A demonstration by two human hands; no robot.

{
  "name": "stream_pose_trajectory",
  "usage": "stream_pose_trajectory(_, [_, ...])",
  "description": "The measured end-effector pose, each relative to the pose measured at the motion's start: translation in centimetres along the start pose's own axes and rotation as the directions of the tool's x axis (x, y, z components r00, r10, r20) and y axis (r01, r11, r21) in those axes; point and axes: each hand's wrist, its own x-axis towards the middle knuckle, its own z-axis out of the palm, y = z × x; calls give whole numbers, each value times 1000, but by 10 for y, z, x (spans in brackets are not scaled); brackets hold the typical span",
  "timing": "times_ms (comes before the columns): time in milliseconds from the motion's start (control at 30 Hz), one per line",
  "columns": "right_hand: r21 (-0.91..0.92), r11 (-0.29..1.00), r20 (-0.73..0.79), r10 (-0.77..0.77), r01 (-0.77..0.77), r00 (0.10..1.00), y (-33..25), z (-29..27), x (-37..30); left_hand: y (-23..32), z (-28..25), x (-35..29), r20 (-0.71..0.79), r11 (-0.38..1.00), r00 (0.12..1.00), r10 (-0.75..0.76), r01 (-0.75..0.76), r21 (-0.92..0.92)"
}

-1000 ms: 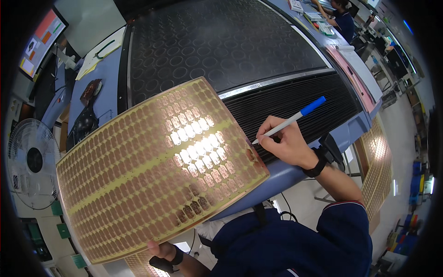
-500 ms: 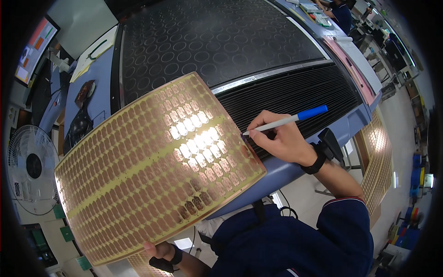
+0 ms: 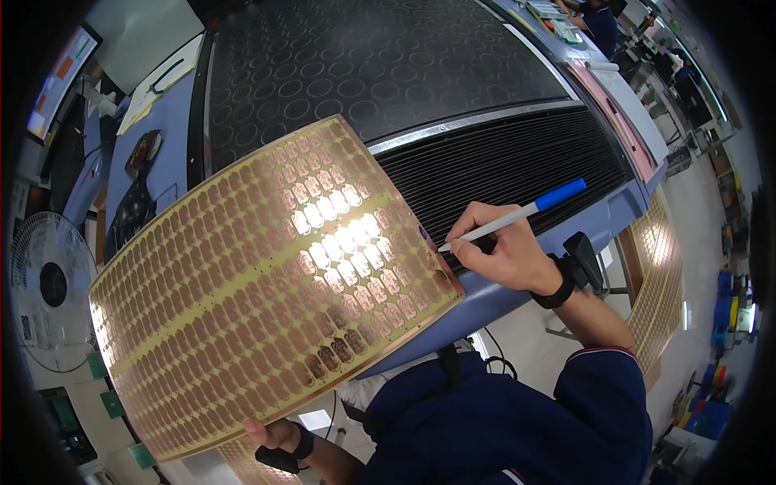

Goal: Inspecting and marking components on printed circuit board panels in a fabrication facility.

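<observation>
A large copper-coloured circuit board panel (image 3: 234, 279), covered in rows of small oblong patterns, is held tilted over the front of the machine bed. My left hand (image 3: 275, 435) grips its near lower edge, thumb on top and the other fingers hidden beneath. My right hand (image 3: 501, 250) pinches a white marker pen (image 3: 513, 216) with a blue end. The pen's tip is close to the panel's right edge; whether it touches cannot be made out. A small dark purple mark (image 3: 425, 233) shows on that edge, just beyond the tip.
Behind the panel lies a black bed (image 3: 388, 69) with ring patterns, then a ribbed black strip (image 3: 517, 162). Papers (image 3: 622, 113) rest at the right, a fan (image 3: 52, 283) stands at the left. More patterned panels (image 3: 659, 275) are at the right. Another person (image 3: 598, 28) sits far off.
My right hand and the pen have shifted slightly right, the tip moving a little down the panel's edge. The panel and my left hand sit slightly further left in the picture.
</observation>
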Motion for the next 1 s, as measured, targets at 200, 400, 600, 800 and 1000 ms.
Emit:
stream_pose_trajectory(200, [-47, 998, -32, -34, 33, 999, 1, 1, 0, -4, -15, 5, 138, 997, 990, 28, -18, -76])
stream_pose_trajectory(400, [34, 999, 29, -15, 14, 999, 1, -4, -3, -8, -9, 6, 105, 990, 993, 46, -31, -140])
stream_pose_trajectory(600, [-99, 993, 10, -68, 69, 998, 2, -2, 1, -11, -9, 1, 70, 992, 998, 4, 5, -128])
stream_pose_trajectory(800, [148, 958, -447, -157, 246, 881, 37, 1, -35, 77, -3, 0, 13, 959, 996, -89, 90, -271])
stream_pose_trajectory(1000, [178, 979, -584, 24, 99, 811, 33, -15, -43, 95, -166, -17, -325, 947, 941, 98, -188, -260])
